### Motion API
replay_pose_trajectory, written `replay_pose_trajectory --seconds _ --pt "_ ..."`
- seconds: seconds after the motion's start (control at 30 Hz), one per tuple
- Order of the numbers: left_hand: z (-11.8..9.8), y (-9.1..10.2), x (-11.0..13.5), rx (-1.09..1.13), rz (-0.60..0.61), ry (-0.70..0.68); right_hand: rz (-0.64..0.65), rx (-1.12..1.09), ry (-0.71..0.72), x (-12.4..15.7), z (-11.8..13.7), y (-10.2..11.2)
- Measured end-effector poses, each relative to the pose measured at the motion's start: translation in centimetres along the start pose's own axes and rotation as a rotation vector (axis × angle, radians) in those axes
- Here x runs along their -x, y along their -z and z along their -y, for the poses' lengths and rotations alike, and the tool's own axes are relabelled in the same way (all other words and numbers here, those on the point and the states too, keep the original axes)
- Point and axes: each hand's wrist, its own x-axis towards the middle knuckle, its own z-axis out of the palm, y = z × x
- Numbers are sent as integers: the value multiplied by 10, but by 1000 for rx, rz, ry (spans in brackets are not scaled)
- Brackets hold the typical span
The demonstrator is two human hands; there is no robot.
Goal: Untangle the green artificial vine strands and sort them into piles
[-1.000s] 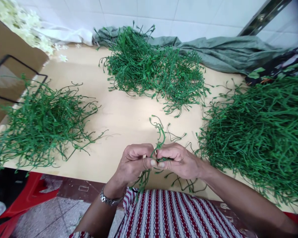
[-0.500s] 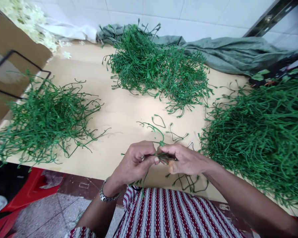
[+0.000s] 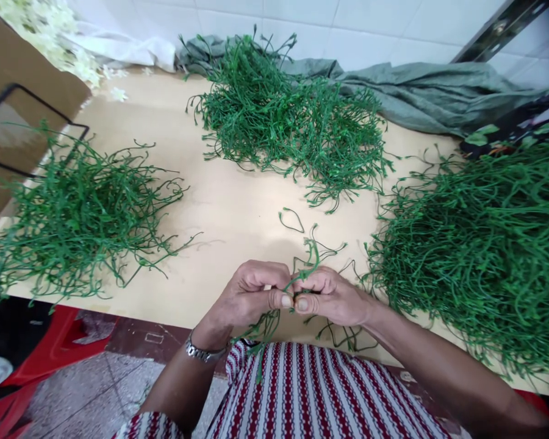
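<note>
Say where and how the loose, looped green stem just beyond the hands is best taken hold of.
Probably pinch the looped stem at its near-right bend, coming from above on the near side: the thin loop lies on the table with that bend nearest.

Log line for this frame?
left hand: pinching stems | right hand: pinching stems, close beside left | left pile, far pile, right pile: on table

2 hands (image 3: 251, 299), 3 piles of green stems (image 3: 91, 219), 1 desk (image 3: 229, 207), 1 wristwatch (image 3: 204, 353), 1 green cloth (image 3: 430, 97), 1 white cloth (image 3: 132, 52).
</note>
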Motion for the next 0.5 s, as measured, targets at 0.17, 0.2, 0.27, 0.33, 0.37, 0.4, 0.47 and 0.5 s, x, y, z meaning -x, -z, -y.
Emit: replay_pose_trajectory --seconds 0.17,0.2,0.27,0.33,0.37,0.4,0.47,0.5 --pt "10 -9 2 166 -162 -74 -87 -167 77 -1 -2 -6" --pt "12 -11 2 188 -181 -87 -98 -193 77 -1 -3 -7" --pt "15 -14 2 229 -208 -109 -117 -225 85 0 -2 -8" --pt "16 -17 2 256 -228 -133 -130 -246 97 0 -1 -8" --pt "16 -18 2 263 -241 -148 -134 -254 99 0 0 -9" --pt "16 -19 2 267 -255 -161 -139 -260 100 0 1 -9" --pt "15 -21 1 269 -284 -184 -152 -271 112 -1 4 -10" --pt "14 -22 1 274 -294 -195 -160 -278 123 -2 4 -11"
